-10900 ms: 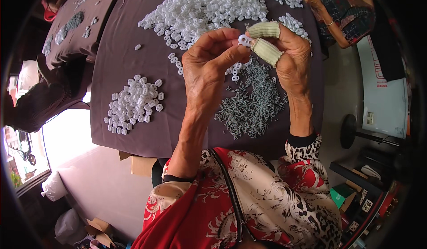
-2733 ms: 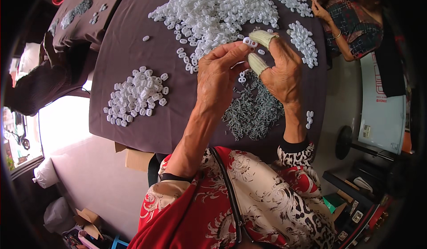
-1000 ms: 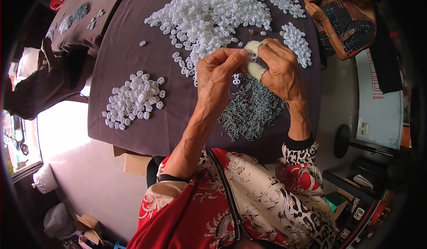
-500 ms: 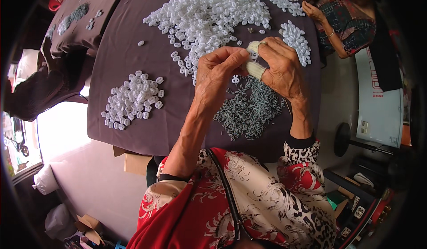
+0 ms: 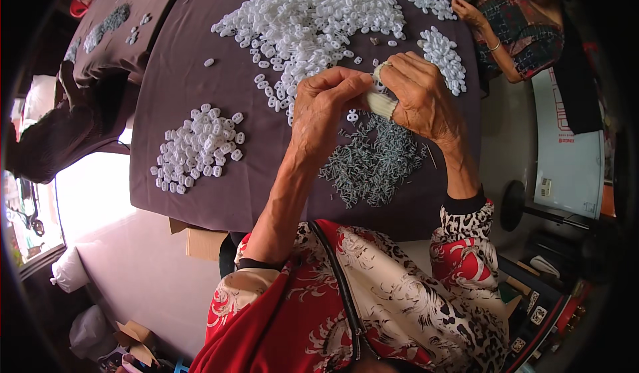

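Cloth-covered and brown, our table (image 5: pixel 176 86) spreads beneath our left hand (image 5: pixel 323 103) and right hand (image 5: pixel 423 96), together at the fingertips; the grip looks narrow, but we can't tell what it holds. White pieces (image 5: pixel 326 20) heap beyond; fumbled fingertips could drop one among the grey pins (image 5: pixel 369 166). A co-worker (image 5: pixel 522 26) works at right.

A carton (image 5: pixel 135 333) sits near a plastic bag (image 5: pixel 90 326)
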A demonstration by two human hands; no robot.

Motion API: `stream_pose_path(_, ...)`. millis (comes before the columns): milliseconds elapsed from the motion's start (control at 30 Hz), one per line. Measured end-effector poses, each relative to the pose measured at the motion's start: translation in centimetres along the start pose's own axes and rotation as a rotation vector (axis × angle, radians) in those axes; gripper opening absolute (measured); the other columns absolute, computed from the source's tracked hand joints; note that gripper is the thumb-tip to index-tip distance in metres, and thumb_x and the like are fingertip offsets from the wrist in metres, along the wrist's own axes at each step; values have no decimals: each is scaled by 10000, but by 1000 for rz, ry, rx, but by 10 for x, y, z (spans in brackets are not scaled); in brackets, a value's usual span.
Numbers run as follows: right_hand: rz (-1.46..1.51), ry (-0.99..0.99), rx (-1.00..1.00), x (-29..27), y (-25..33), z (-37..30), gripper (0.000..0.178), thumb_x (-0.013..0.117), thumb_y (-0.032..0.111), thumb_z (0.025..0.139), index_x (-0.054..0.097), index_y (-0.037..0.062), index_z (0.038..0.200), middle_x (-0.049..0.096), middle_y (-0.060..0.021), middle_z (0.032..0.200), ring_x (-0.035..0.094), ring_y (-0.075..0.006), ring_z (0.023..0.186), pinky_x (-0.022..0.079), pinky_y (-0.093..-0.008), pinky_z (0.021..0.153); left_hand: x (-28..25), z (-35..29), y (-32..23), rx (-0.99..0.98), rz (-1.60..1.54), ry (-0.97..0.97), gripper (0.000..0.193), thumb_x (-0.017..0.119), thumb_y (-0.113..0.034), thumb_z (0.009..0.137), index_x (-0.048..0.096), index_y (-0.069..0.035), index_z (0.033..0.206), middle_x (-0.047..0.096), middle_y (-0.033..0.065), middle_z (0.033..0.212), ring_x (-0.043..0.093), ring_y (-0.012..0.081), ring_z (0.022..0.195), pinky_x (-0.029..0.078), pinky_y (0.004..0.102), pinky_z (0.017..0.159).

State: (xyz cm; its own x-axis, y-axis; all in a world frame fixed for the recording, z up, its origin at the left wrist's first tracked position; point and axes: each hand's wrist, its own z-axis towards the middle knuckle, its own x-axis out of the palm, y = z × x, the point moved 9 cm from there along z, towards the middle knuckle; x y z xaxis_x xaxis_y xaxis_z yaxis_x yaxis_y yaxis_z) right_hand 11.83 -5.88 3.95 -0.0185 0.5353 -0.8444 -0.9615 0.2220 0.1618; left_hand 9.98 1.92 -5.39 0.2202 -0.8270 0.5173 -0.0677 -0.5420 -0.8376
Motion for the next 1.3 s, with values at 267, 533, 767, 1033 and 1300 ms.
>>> stream_pose_path(267, 44, 24, 3, 1, -4, -2, 158, 532, -19, 534, 432, -14, 657, 423, -119, 630, 453, -300, 579, 370, -368, 508, 1, 1, 1, 35, 2, -42, 149, 597, -125, 770, 629, 20, 764, 601, 48, 674, 557, 98, 632, 444, 213, 622)
stream_pose_path(533, 75, 30, -68, 1, 1, -3, 162, 470, -47, 486, 430, -28, 642, 400, -138, 607, 434, -311, 550, 359, -374, 494, 0, -1, 2, 55, 67, -31, 141, 602, -110, 769, 633, 27, 788, 611, 59, 679, 561, 100, 621, 448, 214, 607)
stream_pose_path(767, 79, 46, -84, 4, -2, -5, 150, 465, -42, 479, 408, -19, 616, 370, -124, 586, 414, -304, 535, 346, -376, 485, 0, -1, 5, 40, 63, -34, 151, 599, -105, 773, 629, 39, 804, 618, 80, 704, 585, 119, 650, 467, 220, 626)
stream_pose_path(1033, 60, -3, -101, 3, -5, -7, 152, 472, -35, 474, 430, -18, 619, 407, -114, 594, 430, -276, 548, 344, -353, 487, 1, 3, 10, 24, 41, -21, 176, 603, -140, 789, 624, 33, 812, 608, 65, 713, 574, 115, 647, 471, 227, 634)
stream_pose_path(1300, 101, -16, 18, -1, -12, -7, 295, 696, 119, 587, 523, -32, 773, 493, -113, 659, 488, -270, 601, 398, -338, 536, -5, 6, 18, -48, -119, 13, 157, 575, -149, 822, 595, 3, 854, 602, 63, 788, 576, 134, 729, 466, 269, 693)
